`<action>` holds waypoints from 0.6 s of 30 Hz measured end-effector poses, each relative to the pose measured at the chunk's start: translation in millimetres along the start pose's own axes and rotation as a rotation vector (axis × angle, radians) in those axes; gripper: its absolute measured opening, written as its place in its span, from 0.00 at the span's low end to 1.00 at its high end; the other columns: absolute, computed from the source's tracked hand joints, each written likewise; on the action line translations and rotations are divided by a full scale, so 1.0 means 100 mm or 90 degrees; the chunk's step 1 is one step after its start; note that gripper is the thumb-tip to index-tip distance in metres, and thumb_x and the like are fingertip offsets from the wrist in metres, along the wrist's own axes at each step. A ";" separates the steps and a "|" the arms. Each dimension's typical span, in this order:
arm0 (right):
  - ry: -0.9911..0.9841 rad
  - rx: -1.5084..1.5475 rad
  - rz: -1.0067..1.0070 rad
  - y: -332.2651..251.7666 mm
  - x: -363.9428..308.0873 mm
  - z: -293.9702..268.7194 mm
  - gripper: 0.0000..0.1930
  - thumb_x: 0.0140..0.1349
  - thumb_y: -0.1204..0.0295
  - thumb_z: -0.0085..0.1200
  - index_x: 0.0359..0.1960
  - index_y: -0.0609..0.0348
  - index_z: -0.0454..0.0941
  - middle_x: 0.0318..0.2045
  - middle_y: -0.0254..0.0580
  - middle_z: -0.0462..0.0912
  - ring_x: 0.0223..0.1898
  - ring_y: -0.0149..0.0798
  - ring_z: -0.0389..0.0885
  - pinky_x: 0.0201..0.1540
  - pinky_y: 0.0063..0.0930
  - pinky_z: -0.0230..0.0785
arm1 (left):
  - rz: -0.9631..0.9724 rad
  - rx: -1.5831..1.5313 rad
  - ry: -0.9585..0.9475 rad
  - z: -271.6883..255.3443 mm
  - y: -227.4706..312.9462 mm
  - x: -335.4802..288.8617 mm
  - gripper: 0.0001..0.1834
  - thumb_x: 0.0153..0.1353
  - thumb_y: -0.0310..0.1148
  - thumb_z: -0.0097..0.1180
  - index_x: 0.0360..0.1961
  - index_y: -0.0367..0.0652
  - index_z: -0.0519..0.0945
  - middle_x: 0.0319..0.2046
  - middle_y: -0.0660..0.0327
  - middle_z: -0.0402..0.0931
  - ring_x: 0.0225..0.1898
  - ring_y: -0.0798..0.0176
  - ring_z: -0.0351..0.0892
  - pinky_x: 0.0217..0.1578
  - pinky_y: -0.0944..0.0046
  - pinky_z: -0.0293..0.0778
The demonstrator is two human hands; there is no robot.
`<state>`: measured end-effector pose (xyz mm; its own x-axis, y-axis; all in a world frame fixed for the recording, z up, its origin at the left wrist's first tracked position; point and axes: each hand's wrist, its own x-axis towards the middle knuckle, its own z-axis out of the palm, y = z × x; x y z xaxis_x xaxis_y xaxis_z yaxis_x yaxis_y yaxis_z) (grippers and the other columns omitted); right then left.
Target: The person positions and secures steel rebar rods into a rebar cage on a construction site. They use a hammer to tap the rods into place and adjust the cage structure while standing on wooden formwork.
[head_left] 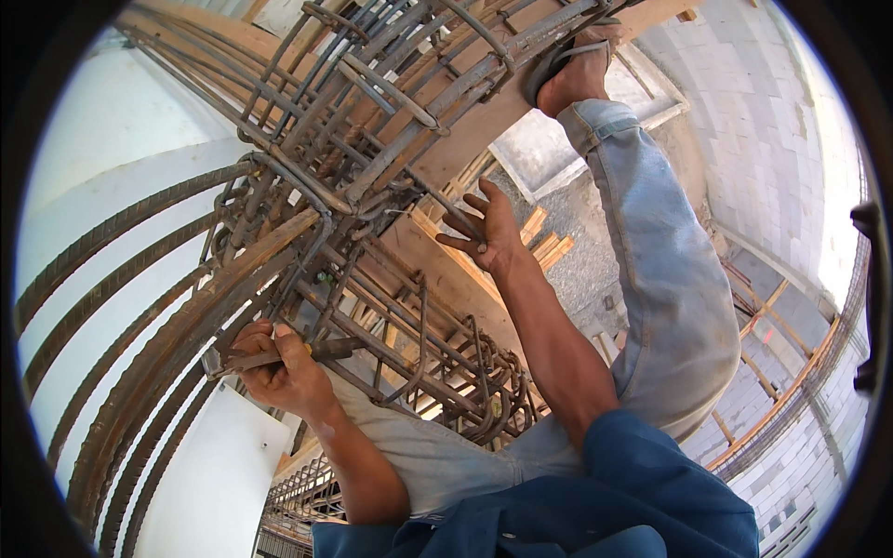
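While the left hand [293, 377] grips a hammer-like tool [256, 360], its fingers curled around the shaft and the thumb laid along it, the right hand [493, 232] stands wide, fingers spread. The tool lies almost level across the view, its metal head [214, 361] pointing left and its dark handle [333, 349] sticking out to the right of the fist, slightly higher than the head. The left forearm rises from the lower edge and leans left, knuckles toward the steel. The right forearm slants up and leftward out of a blue sleeve [614, 446], its fingers reaching toward the upper left. A thin rod [433, 192] slopes down from the steelwork to those fingers; whether they touch it, I cannot tell. Just beyond the tool's head, thick ribbed bars [139, 205] curve down toward the lower left. To the right of the handle, a cage of steel bars [395, 352] runs down toward the lap, and another cage [423, 130] climbs toward the upper right. Farther out are loose timber strips [553, 249], a bent leg in pale jeans [660, 270], a sandalled foot [572, 84] and a block wall [744, 84].
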<state>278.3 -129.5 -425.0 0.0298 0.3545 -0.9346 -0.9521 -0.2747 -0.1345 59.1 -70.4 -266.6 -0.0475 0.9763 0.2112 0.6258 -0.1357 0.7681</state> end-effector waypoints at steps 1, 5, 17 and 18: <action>0.015 -0.004 -0.015 0.00 -0.03 0.01 0.41 0.66 0.43 0.36 0.71 0.61 0.44 0.66 0.65 0.52 0.69 0.57 0.52 0.59 0.62 0.66 | -0.048 -0.003 0.036 0.04 -0.04 -0.03 0.09 0.55 0.21 0.56 0.36 0.32 0.70 0.32 0.58 0.69 0.35 0.69 0.69 0.31 0.70 0.68; 0.032 0.063 -0.001 -0.04 -0.15 0.15 0.43 0.65 0.41 0.33 0.71 0.60 0.39 0.69 0.65 0.45 0.70 0.58 0.49 0.59 0.67 0.62 | 0.019 0.038 0.079 0.24 -0.24 -0.15 0.08 0.57 0.20 0.54 0.38 0.36 0.72 0.28 0.64 0.70 0.27 0.75 0.66 0.26 0.74 0.63; 0.141 0.345 0.085 -0.06 0.49 0.74 0.50 0.58 0.28 0.22 0.73 0.51 0.34 0.73 0.45 0.39 0.73 0.53 0.39 0.69 0.59 0.39 | -0.002 0.019 0.033 0.28 -0.23 -0.18 0.13 0.58 0.19 0.53 0.44 0.35 0.69 0.35 0.61 0.71 0.31 0.71 0.70 0.30 0.72 0.69; 0.156 0.358 0.096 -0.05 0.49 0.73 0.51 0.57 0.28 0.22 0.73 0.51 0.35 0.74 0.44 0.39 0.73 0.51 0.39 0.69 0.58 0.38 | -0.011 -0.013 0.024 0.27 -0.24 -0.18 0.13 0.58 0.19 0.53 0.45 0.35 0.69 0.36 0.60 0.71 0.32 0.71 0.71 0.32 0.71 0.70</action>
<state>262.1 -45.7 -445.8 -0.1125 0.1158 -0.9869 -0.9636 0.2295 0.1368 66.3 -80.6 -305.0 -0.0882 0.9714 0.2204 0.6082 -0.1227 0.7842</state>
